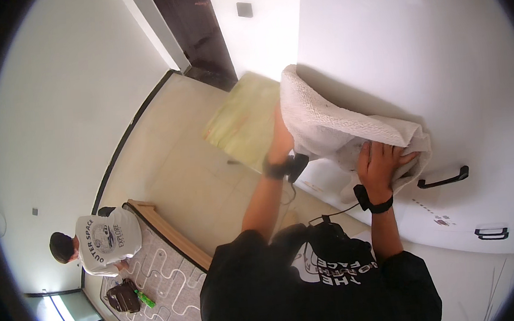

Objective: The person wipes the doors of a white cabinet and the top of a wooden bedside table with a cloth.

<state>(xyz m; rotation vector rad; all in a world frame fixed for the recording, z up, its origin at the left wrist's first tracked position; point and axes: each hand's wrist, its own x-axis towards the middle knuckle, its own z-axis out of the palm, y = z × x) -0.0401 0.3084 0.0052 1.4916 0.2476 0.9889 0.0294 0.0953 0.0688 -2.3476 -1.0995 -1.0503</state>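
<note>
A thick, cream-coloured towel (331, 110) lies bunched and folded against a tall white surface. My left hand (281, 136) reaches up behind its left edge; the fingers are hidden by the cloth, so their grip does not show. On the towel's lower right part rests my right hand (379, 162), open, fingers stretched over the fabric and thumb spread out to the right. Small dark specks show on the inner fold beside the right fingers. A black band with a small device sits on each of my wrists.
Black handles (444, 178) are fixed to the white surface (416, 54), right of the towel. A yellow-green mat (245, 119) lies on the tiled floor. Far left, a person in a white shirt (109, 239) is on a patterned bed (158, 286), near a dark bag (123, 297).
</note>
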